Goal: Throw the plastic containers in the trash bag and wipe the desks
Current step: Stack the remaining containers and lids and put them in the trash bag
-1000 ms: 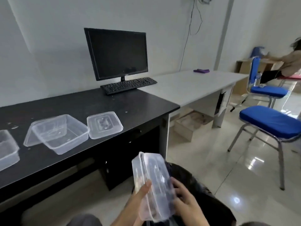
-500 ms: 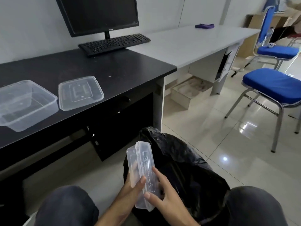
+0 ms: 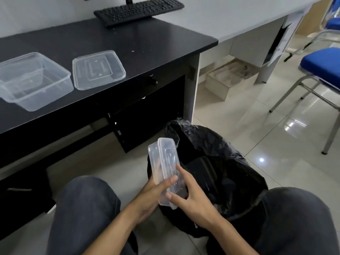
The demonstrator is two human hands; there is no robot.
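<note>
Hands first: my left hand (image 3: 150, 195) and right hand (image 3: 195, 199) both curl their fingers around the clear rectangular lidded plastic container (image 3: 165, 159), holding it on edge at the open black trash bag's (image 3: 226, 155) mouth, I judge so it drops straight in.

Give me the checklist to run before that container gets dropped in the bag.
1. Grip: left hand and right hand both hold the container, upright. Ok.
2. Bag mouth open and facing up. Ok.
3. Container over the mouth: it sits at the bag's left edge. Cannot tell.
4. Room inside the bag: the interior is too dark. Cannot tell.
5. Desk cleared of plastic: a tub and a lid lie on it. Not ok.
</note>
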